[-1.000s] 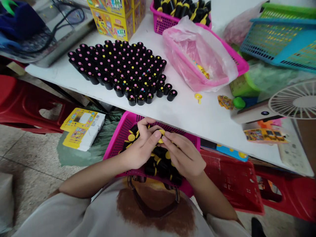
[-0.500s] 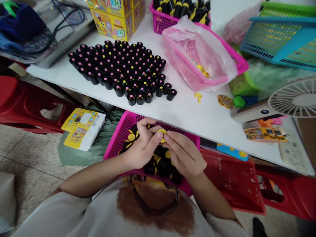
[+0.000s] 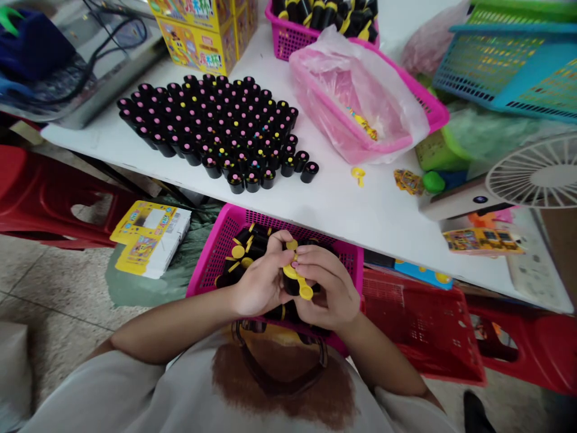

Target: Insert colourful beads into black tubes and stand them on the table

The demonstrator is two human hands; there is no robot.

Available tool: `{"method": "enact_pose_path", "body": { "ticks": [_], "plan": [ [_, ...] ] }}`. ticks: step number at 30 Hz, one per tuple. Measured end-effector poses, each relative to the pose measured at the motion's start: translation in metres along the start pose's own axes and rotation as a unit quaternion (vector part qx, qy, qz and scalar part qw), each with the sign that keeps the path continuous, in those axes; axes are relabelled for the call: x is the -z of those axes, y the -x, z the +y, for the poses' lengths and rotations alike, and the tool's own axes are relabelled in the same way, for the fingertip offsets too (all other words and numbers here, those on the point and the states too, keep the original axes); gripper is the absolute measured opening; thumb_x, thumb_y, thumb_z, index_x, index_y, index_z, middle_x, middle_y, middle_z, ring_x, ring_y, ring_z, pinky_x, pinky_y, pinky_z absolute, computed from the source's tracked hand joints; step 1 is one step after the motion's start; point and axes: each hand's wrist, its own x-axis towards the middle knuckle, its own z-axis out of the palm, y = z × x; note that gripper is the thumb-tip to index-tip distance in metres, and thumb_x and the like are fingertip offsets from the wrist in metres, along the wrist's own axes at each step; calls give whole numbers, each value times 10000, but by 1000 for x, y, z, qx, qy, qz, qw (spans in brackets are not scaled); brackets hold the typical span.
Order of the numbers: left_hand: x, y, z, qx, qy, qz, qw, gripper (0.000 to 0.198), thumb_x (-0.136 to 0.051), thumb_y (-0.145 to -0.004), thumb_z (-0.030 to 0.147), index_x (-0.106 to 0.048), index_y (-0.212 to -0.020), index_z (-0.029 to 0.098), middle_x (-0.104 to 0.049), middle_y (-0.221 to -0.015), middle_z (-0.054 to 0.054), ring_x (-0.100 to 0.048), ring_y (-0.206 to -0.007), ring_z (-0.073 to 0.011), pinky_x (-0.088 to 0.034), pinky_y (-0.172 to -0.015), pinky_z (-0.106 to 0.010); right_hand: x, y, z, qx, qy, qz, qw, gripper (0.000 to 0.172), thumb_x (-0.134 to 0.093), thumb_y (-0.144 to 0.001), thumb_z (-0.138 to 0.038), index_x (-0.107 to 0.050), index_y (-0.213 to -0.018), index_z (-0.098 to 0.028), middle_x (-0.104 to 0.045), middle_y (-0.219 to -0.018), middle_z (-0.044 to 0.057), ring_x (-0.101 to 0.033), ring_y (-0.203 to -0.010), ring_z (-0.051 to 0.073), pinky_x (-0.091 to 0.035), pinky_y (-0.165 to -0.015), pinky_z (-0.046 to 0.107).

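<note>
Over the pink basket [image 3: 205,264] in my lap, both hands meet around a small black cup [image 3: 291,286] with a yellow lid [image 3: 291,272]. My left hand [image 3: 261,279] grips the cup's left side, thumb near the lid. My right hand [image 3: 328,285] closes on it from the right, fingertips on the lid's top. Yellow round tabs stick out on the far and near sides of the lid. A dab of pink shows beneath my fingers. Below, the basket holds several black cups with yellow lids [image 3: 238,252], partly hidden by my hands.
Rows of black cups with pink and yellow dots [image 3: 216,129] stand on the white table [image 3: 360,222]. A bag-lined pink basket [image 3: 387,144], a yellow scoop-like piece [image 3: 358,174], a fan [image 3: 536,174] and yellow boxes [image 3: 198,51] are there too. A red stool [image 3: 54,198] stands left.
Half a second ago a yellow disc was pinched flat between both hands. Now the hands are lower, turned around the black cup, and the lid with its tabs shows.
</note>
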Motion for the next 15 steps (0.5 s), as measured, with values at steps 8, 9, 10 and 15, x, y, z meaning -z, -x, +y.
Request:
{"method": "enact_pose_path", "body": {
  "ticks": [8, 9, 10, 15],
  "plan": [
    [9, 9, 6, -232, -333, -167, 899, 255, -353, -1109, 558, -282, -1171, 321, -623, -1081, -32, -635, -920, -162, -504, -745, -307, 31, -10, 5, -139, -210, -65, 965, 234, -795, -930, -333, -786, -1161, -297, -773, -1084, 75, -746, -1135, 275, -643, -1001, 486],
    [12, 9, 8, -279, -394, -186, 856, 206, -323, -1123, 510, -280, -1199, 323, -625, -1113, -45, -630, -1012, -183, -509, -819, -348, 32, -9, 6, -174, -230, -57, 956, 271, -798, -927, -377, -782, -1189, -310, -766, -1150, 82, -738, -1163, 274, -643, -999, 481],
    [17, 8, 10, -324, -448, -194, 810, 170, -309, -1131, 461, -276, -1227, 324, -626, -1127, -53, -614, -1083, -204, -500, -885, -395, 31, -7, 6, -219, -252, -54, 941, 346, -809, -913, -421, -765, -1239, -315, -749, -1226, 94, -731, -1184, 272, -648, -985, 466],
    [43, 3, 13, -413, -654, -157, 614, 348, -419, -1089, 408, -302, -1375, 248, -614, -1218, -156, -508, -1226, -303, -415, -995, -542, 15, 7, 5, -405, -364, -141, 827, 498, -786, -903, -545, -733, -1253, -194, -786, -1099, 104, -782, -954, 211, -673, -780, 312]
  ]
}}
